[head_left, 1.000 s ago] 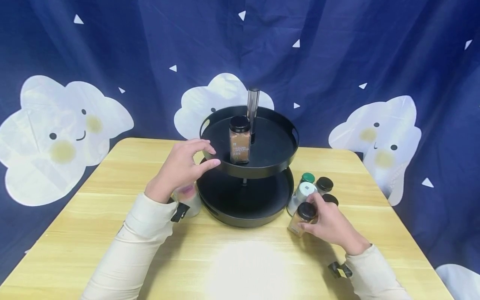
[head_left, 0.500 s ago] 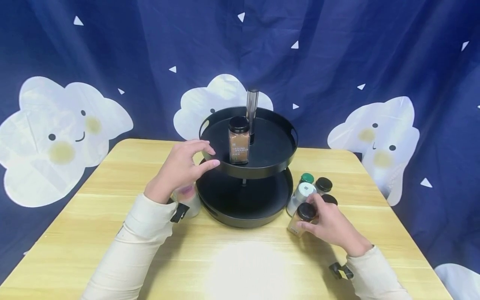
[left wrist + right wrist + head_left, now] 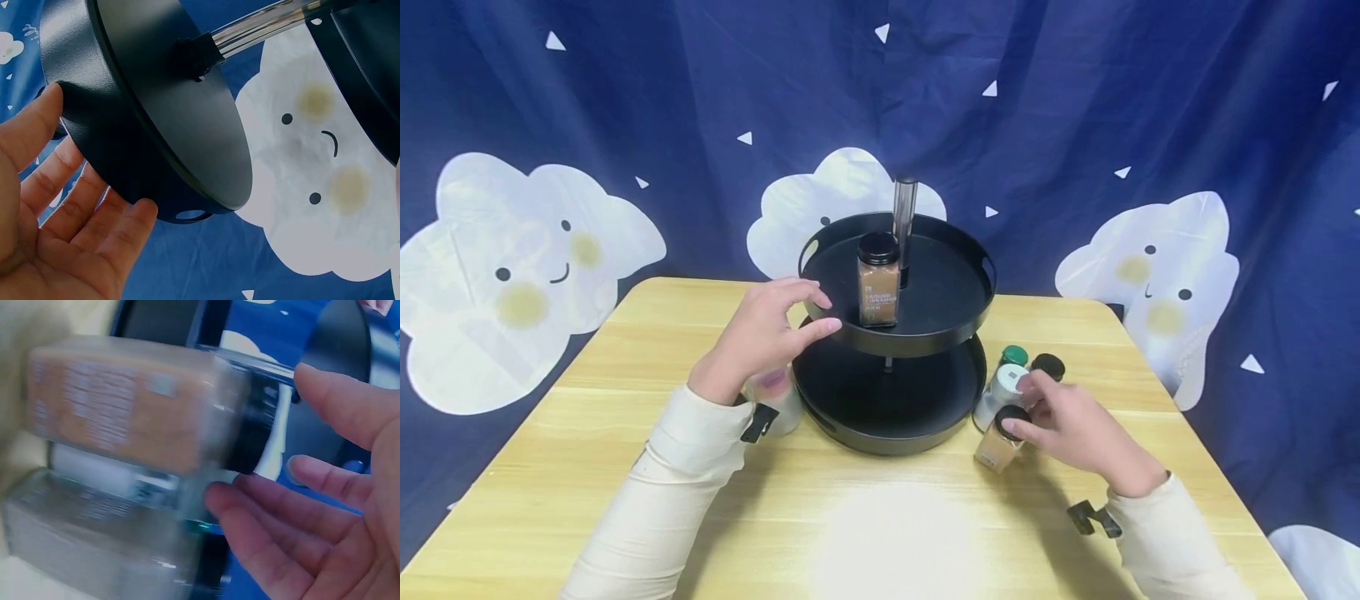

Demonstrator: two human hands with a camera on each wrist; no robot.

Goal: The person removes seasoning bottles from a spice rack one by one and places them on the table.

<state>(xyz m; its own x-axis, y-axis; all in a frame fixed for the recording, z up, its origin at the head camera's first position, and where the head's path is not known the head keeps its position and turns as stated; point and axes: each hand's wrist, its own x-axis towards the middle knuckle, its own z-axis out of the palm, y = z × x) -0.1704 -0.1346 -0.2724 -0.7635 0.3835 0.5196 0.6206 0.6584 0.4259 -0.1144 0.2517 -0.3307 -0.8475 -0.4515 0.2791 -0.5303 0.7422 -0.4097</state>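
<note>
My left hand (image 3: pixel 767 329) is at the left side of the upper tray (image 3: pixel 951 283) of a black two-tier stand. In the left wrist view, its thumb and spread fingers rest against the tray's outer wall (image 3: pixel 94 119). A ground cinnamon jar (image 3: pixel 878 293) with a black lid stands on that tray. To the right of the stand, my right hand (image 3: pixel 1086 429) hovers around the lid of a brown spice jar (image 3: pixel 997 452). The right wrist view, blurred, shows its thumb and fingers spread apart around the spice jar's lid (image 3: pixel 256 422).
Beside the spice jar stand a white-topped shaker (image 3: pixel 992 402), a green-lidded jar (image 3: pixel 1013 356) and a black-lidded jar (image 3: pixel 1048 367). Another jar (image 3: pixel 781 410) is partly hidden below my left wrist. The lower tray (image 3: pixel 887 433) sits on the wooden table (image 3: pixel 625 375).
My right hand has loosened from the spice jar and shifted slightly right, its fingers spreading. The jar stays where it was. My left hand has not moved.
</note>
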